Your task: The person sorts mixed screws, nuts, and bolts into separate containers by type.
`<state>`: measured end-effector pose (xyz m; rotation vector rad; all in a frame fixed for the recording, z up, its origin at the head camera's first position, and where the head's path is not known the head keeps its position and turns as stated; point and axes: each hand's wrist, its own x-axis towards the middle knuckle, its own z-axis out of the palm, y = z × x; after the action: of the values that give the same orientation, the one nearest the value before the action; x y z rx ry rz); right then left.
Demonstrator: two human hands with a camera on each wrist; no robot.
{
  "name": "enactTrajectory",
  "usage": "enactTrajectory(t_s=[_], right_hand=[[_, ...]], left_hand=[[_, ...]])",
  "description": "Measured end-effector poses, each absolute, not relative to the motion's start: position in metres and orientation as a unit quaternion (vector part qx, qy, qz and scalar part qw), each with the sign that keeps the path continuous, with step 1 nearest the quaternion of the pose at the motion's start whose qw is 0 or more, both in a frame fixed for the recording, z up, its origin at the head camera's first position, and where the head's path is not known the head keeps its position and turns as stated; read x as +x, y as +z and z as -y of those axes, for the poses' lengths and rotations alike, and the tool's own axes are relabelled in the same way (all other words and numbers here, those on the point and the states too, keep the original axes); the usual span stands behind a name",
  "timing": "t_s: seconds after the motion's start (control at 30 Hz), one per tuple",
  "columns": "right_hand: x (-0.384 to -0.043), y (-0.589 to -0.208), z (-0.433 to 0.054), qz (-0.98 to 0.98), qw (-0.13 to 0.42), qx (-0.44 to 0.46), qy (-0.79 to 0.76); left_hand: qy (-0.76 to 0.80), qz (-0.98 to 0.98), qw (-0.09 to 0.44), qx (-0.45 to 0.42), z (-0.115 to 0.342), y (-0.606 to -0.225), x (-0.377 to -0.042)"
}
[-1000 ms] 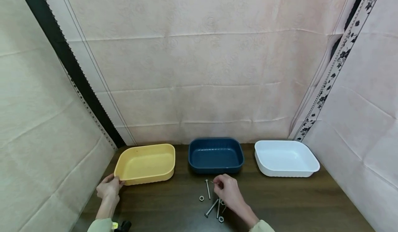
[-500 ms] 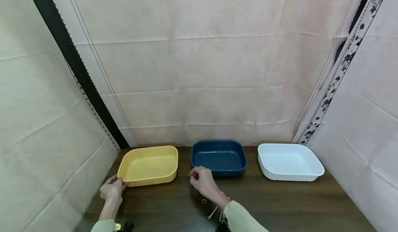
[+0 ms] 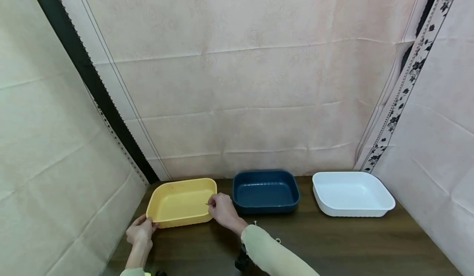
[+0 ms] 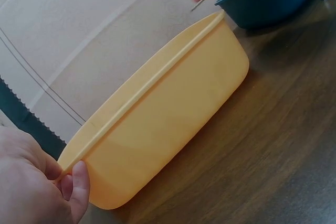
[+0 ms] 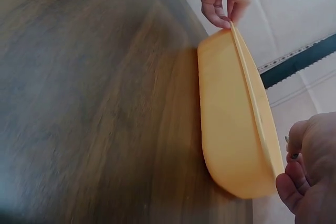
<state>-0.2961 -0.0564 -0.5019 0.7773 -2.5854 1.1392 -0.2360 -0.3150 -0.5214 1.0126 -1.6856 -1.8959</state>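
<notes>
Left hand grips yellow tray; right hand pinches thin rod — perhaps metal

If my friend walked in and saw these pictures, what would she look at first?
Probably the three bright trays in a row on the brown table: yellow on the left, blue in the middle and white on the right. Next, maybe the hands: the left hand grips the yellow tray's near left corner, while the right hand pinches a thin stick by its right end.
</notes>
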Motion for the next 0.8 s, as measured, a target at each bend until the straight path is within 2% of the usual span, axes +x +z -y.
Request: enactTrajectory(t_s=[0.33, 0.8], right_hand=[[-0.295, -0.502, 0.075, 0.878, 0.140, 0.265, 0.373], [-0.294, -0.495, 0.042, 0.874, 0.147, 0.243, 0.394]], left_hand=[[-0.678, 0.603, 0.204, 0.368, 0.313, -0.523, -0.237], [-0.683, 0.597, 0.209, 0.364, 0.316, -0.526, -0.241]])
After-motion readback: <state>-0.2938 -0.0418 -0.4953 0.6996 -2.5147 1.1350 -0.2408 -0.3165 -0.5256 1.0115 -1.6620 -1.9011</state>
